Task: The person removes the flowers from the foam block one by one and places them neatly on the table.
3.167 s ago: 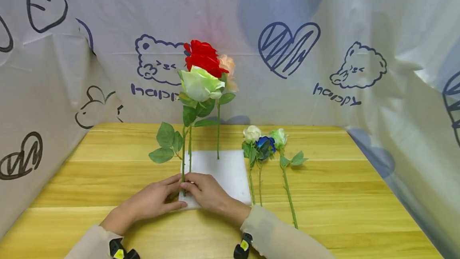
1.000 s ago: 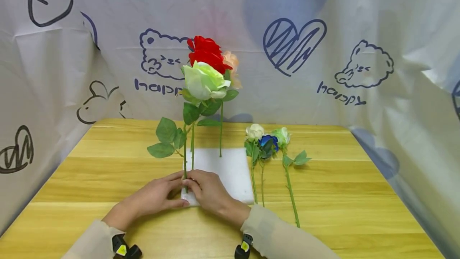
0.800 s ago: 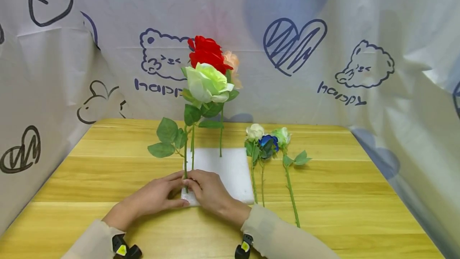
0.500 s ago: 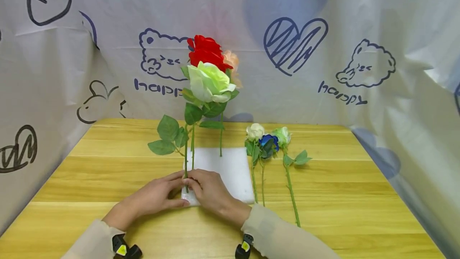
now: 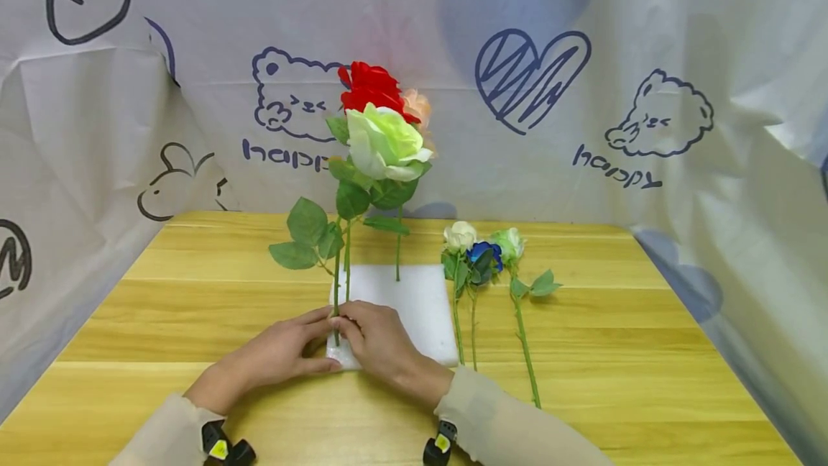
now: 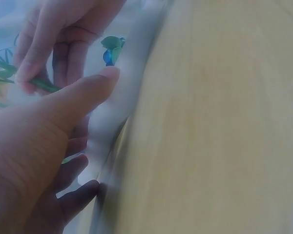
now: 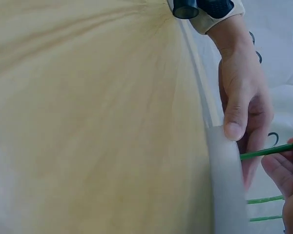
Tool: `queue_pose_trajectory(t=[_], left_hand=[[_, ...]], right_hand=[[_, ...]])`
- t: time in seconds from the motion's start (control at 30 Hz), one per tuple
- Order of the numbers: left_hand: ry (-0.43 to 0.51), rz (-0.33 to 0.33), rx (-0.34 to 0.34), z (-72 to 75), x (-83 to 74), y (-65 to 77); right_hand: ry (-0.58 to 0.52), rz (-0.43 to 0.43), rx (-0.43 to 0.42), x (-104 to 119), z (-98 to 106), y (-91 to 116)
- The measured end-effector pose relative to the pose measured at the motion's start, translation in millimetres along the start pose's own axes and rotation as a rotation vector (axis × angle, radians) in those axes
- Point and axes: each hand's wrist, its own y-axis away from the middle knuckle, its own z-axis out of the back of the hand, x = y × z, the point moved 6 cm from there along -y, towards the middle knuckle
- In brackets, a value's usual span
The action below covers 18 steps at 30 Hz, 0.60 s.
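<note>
In the head view, my right hand (image 5: 382,344) pinches the lower stem of a pale green-white rose (image 5: 388,144) standing nearly upright. The stem's foot meets the near left part of a white foam board (image 5: 417,311). My left hand (image 5: 274,357) holds the board's near left corner, thumb on the front edge (image 7: 234,130) in the right wrist view. Behind the pale rose, a red rose (image 5: 371,88) and a peach flower (image 5: 417,108) stand in the board. The right wrist view shows the green stem (image 7: 266,152) between my right fingers and the foam.
Right of the board lie a cream rose (image 5: 460,236), a blue rose (image 5: 486,256) and a pale green rose (image 5: 508,244), stems toward me. Wooden tabletop (image 5: 614,351) surrounds them. A white curtain (image 5: 517,178) with drawings closes the back and sides.
The pale rose's head has shifted right and slightly up, and its stem leans less to the left. Both hands keep nearly the same places on stem and board.
</note>
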Motion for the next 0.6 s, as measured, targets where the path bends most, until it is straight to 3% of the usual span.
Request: queue_pose_trajectory(t=[0.17,0.4,0.6], left_hand=[[-0.011,-0.018,-0.003,1.2,-0.9,-1.4],[-0.008,-0.002,0.007,-2.3,1.3,-1.5],[-0.004,0.008,0.021,-4.9,2.0,-0.6]], right_hand=[[-0.069,0.023,-0.069,14,29,-15],[-0.057,-0.019,-0.017,20,46,-15],[-0.074,-0.041,-0.035,18,59,-11]])
